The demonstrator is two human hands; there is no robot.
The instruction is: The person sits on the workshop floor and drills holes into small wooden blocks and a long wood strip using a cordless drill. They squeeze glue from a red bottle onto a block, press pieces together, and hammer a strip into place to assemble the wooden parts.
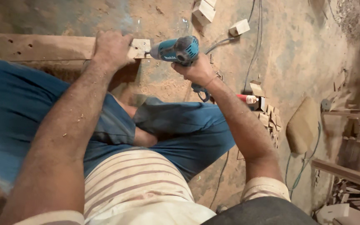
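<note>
Clothing: nearest the lens a cream shirt with brown stripes is seen, and below it blue trousers on legs folded over the ground.
Floor: a rough, sawdust-strewn workshop floor is shown, stained in patches of tan and grey.
Room: offcut wooden blocks are scattered at the top; a stack of small wooden pieces is set near the right knee, with a red-and-white tube beside it; planks and scrap are piled at the right edge. Cables are trailed across the floor.
Plank: a long wooden plank is laid flat on the floor at upper left, its long axis running left to right, with its end facing the drill.
Left hand: it is pressed down over the plank's right end, fingers closed around it.
Electric drill: a teal corded drill is held level just right of the plank end, its long axis in line with the plank and its nose pointed left into the end grain.
Right hand: it is wrapped around the drill's grip from below.
</note>
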